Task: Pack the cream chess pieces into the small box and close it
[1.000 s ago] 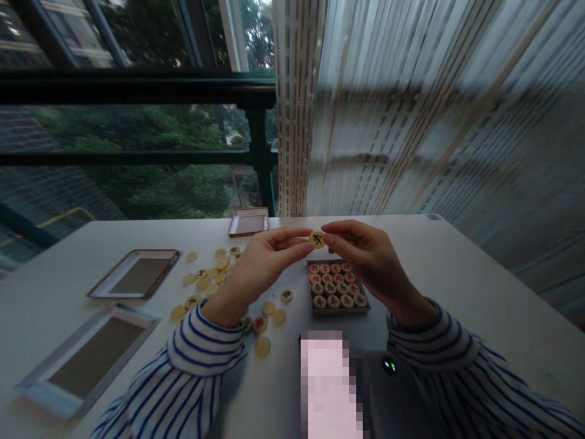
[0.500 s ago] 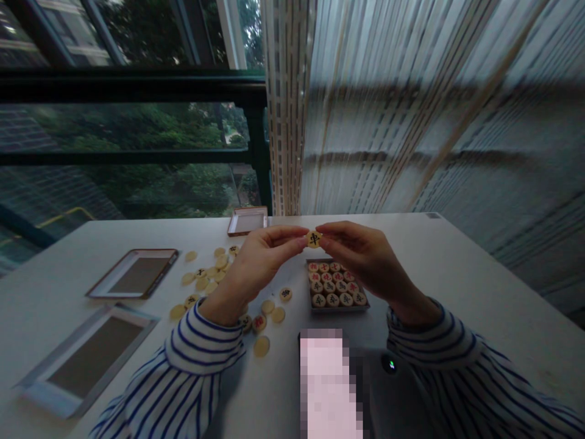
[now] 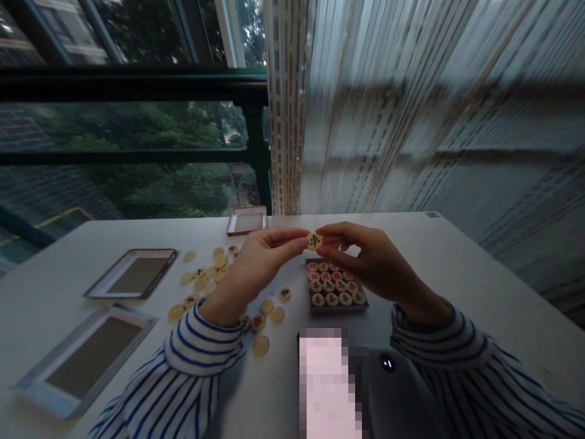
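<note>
Both hands hold one round cream game piece (image 3: 314, 241) with a black character, raised above the table. My left hand (image 3: 260, 262) pinches its left edge between thumb and fingers. My right hand (image 3: 370, 262) pinches its right edge the same way. Directly below them a small square box (image 3: 337, 286) lies on the table, filled with several similar pieces marked in red and black. More loose pieces (image 3: 214, 274) are scattered on the table left of my left hand, and a few lie beside my left wrist.
The grey table (image 3: 457, 280) stands against a window with a dark railing and a striped curtain (image 3: 411, 122). A flat tray (image 3: 130, 274) and a larger tray (image 3: 85, 360) lie at the left, a small lid (image 3: 247, 221) at the far edge. A dark device (image 3: 388, 378) lies near me.
The piece has been turned slightly between my fingertips and both hands stay raised over the box. The view has shifted a little; nothing on the table has moved.
</note>
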`<state>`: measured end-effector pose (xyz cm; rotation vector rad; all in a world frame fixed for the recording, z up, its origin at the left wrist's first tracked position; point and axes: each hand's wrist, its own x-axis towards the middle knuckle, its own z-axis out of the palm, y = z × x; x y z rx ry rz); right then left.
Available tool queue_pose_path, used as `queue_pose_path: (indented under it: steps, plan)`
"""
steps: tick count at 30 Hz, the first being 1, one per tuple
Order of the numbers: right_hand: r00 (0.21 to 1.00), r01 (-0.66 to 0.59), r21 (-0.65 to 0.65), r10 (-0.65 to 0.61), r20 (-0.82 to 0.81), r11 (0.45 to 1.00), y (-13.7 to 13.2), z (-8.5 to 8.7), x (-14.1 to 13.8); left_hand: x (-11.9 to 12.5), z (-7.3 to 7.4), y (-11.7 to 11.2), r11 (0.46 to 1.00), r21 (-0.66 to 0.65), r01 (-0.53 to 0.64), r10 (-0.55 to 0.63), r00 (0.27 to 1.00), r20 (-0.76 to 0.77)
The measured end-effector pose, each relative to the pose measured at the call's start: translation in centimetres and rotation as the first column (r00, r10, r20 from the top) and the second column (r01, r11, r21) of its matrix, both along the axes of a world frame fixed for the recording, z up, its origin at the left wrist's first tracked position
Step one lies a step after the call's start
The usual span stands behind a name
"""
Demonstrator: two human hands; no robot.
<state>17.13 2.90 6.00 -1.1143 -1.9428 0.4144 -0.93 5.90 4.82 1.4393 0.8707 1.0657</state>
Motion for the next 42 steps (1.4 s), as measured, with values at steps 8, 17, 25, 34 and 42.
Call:
queue_pose_path:
  steps: [8,17,25,34,42]
  plan:
    - [0.988,0.009,0.190,-0.038,0.146,0.982,-0.1,-0.2,0.2,0.0,-0.2,0.0,1.000,0.006,0.024,-0.024,1.000,0.016]
    - [0.970,-0.014,0.226,-0.042,0.240,0.974,-0.2,0.0,0.5,0.1,0.0,-0.3,1.000,0.013,0.011,-0.011,0.999,-0.035]
    - [0.954,-0.053,0.236,-0.021,0.299,0.970,-0.3,0.0,1.2,0.5,-0.3,-0.4,1.000,0.016,0.018,-0.017,0.999,-0.032]
    - [0.934,-0.118,0.196,0.041,0.356,0.974,-0.3,-0.6,2.4,1.4,-1.0,-0.6,0.998,-0.042,0.055,-0.057,0.997,-0.053]
    - [0.900,-0.124,0.208,0.022,0.435,0.970,-0.5,-0.5,2.4,1.6,-0.7,-0.8,0.998,-0.054,0.045,-0.050,0.994,-0.094]
